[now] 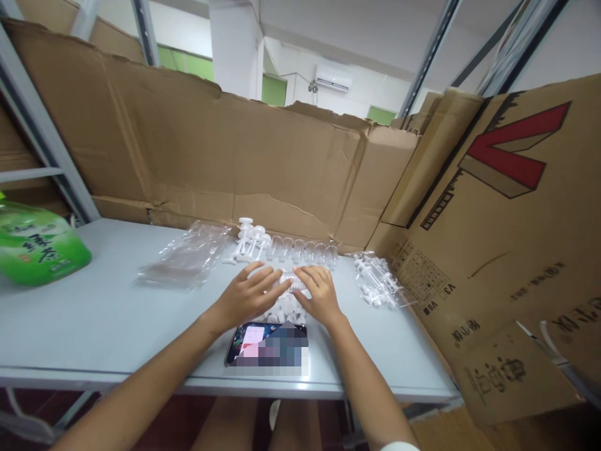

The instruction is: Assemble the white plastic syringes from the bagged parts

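Observation:
Over the middle of the table, my left hand (pixel 248 295) and my right hand (pixel 322 294) come together from either side around a clear ribbed plastic piece (pixel 295 282). Fingertips of both hands are closed in on it, partly hiding it. Just below lies a pile of small white plastic parts (pixel 287 309). Behind my hands runs a row of clear plastic cups (pixel 308 252). To their left stand several white plastic stems with round discs (pixel 253 237). A phone (pixel 246 344) with a lit screen lies closest to me.
Flat clear plastic bags (pixel 185 260) lie on the left of the grey table (pixel 117 313). A green bottle (pixel 42 247) is at far left. On the right rests a clear bag of white parts (pixel 379 280). Cardboard walls (pixel 235 156) enclose the back and the right side.

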Available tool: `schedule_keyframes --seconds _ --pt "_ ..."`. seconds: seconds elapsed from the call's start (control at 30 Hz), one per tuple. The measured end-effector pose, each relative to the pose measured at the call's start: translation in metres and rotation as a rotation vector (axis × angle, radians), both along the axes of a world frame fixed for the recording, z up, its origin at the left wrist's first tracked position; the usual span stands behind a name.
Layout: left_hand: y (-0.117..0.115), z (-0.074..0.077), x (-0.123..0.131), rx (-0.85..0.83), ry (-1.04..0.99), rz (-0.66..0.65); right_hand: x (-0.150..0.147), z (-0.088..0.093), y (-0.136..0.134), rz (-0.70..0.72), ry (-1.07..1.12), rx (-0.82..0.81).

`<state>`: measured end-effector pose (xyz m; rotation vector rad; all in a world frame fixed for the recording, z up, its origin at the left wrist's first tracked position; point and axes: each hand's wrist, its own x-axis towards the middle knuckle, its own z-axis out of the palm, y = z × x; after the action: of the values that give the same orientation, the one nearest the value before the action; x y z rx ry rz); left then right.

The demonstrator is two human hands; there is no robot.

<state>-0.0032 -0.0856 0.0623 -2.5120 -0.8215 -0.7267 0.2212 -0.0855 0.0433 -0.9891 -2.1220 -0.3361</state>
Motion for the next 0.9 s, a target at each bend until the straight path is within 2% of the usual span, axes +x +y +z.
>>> schedule_keyframes --seconds 0.13,0.23,0.3,0.4,0.47,0.57,0.63,0.73,0.83,0.9 --pt "0.0 -0.009 0.005 0.184 -0.051 -0.074 -0.002 0.001 -0.003 0.006 0.081 -0.006" --pt "0.005 -0.008 0.009 0.334 -0.232 -0.047 -0.004 0.001 -0.002 0.003 0.231 -0.046" --pt "0.01 -0.003 0.012 0.34 -0.361 -0.008 -0.004 0.0 0.0 -0.027 0.405 -0.091" --pt "0.02 0.005 0.018 0.204 -0.444 0.05 -0.004 -0.001 0.005 -0.035 0.784 -0.227" --pt "0.027 0.007 0.021 0.062 -0.448 0.084 -0.003 0.0 0.007 0.066 1.037 -0.345" --pt "0.035 -0.003 0.024 -0.165 -0.421 0.072 -0.005 0.0 0.01 0.233 1.283 -0.481" --pt "0.037 -0.014 0.026 -0.324 -0.4 0.007 -0.008 -0.003 0.012 0.246 1.373 -0.541" --pt "0.036 -0.029 0.029 -0.514 -0.378 -0.087 -0.016 -0.012 0.014 0.19 1.448 -0.692" --pt "0.031 -0.039 0.031 -0.575 -0.349 -0.041 -0.022 -0.019 0.015 0.223 1.499 -0.883" --pt "0.028 -0.042 0.031 -0.521 -0.309 0.046 -0.026 -0.02 0.015 0.257 1.522 -0.991"
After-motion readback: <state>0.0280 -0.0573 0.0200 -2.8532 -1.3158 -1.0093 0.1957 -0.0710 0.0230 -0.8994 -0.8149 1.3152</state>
